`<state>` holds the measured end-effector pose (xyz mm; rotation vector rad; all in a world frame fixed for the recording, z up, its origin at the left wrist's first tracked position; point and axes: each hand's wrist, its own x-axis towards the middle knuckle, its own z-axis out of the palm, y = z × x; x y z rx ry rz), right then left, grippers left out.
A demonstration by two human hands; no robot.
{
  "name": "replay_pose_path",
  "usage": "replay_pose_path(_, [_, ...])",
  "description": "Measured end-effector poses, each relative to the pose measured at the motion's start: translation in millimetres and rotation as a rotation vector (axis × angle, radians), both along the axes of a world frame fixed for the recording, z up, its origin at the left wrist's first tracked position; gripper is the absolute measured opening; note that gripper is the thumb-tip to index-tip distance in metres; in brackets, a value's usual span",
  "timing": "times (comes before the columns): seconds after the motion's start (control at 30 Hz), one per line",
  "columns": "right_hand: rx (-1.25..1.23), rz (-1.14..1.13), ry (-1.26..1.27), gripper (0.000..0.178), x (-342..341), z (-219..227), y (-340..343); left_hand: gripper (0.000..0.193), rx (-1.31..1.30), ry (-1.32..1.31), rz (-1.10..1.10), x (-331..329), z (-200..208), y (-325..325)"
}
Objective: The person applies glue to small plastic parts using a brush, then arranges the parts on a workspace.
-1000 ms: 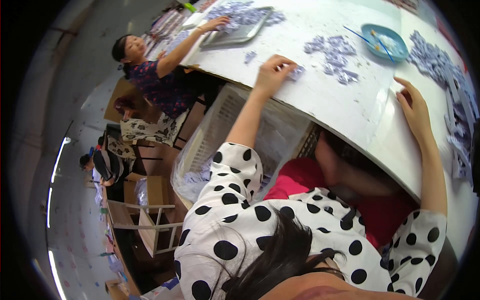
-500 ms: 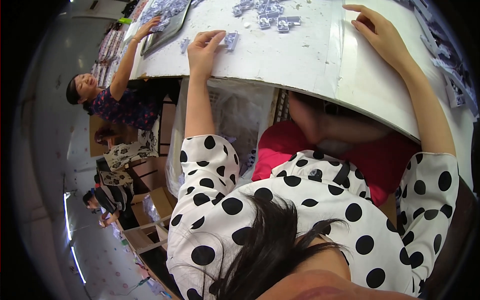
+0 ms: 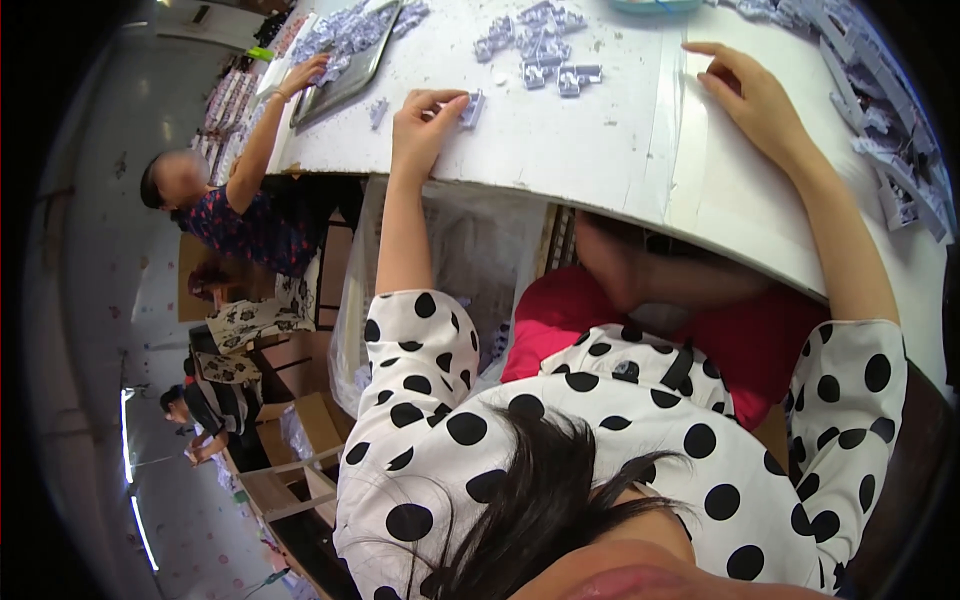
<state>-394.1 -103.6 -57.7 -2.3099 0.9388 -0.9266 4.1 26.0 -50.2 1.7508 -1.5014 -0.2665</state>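
Note:
My left hand point(image 3: 428, 130) rests at the table's near edge, thumb and fingertips pinched at a small pale lilac moulded plastic part point(image 3: 474, 110). The thumb tip covers this part's left side. Over to the right, my right hand point(image 3: 748, 98) lies on the white tabletop with its index finger stretched out and thumb apart, holding nothing. Between the hands and farther back lies a loose group of similar plastic parts point(image 3: 545, 45). One small plastic piece point(image 3: 377, 113) lies alone left of my left hand.
A tray point(image 3: 360, 70) heaped with lilac parts stands at the far left, where a co-worker's hand point(image 3: 305, 72) reaches in. More plastic parts point(image 3: 880, 120) line the right side. A clear plastic bag point(image 3: 480, 240) hangs below the table edge. A turquoise container point(image 3: 655, 4) shows at the back.
The view has shifted, so the tabletop sits lower in the picture. My left hand has moved slightly right, closer over the small part. My right hand keeps its place and pose.

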Motion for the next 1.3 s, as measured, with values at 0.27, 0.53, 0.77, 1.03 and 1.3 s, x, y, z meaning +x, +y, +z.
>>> replay_pose_path(0.27, [-0.006,0.013,-0.008,0.037,2,-4,-8,0.026,-0.26,-0.239,0.028,-26,-6,21])
replay_pose_path(0.53, [0.054,0.008,-0.031,0.034,1,8,-1,0.023,-0.165,-0.245,0.048,-18,5,-16])
replay_pose_path(0.77, [0.07,0.0,-0.024,0.033,2,11,1,0.019,-0.208,-0.388,-0.036,-63,16,-19])
replay_pose_path(1.03, [0.087,-0.005,-0.039,0.034,1,11,0,0.013,-0.292,-0.402,-0.042,-64,11,-19])
replay_pose_path(1.3, [-0.056,-0.025,0.055,0.031,8,18,8,0.016,-0.326,-0.425,0.375,99,44,-49])
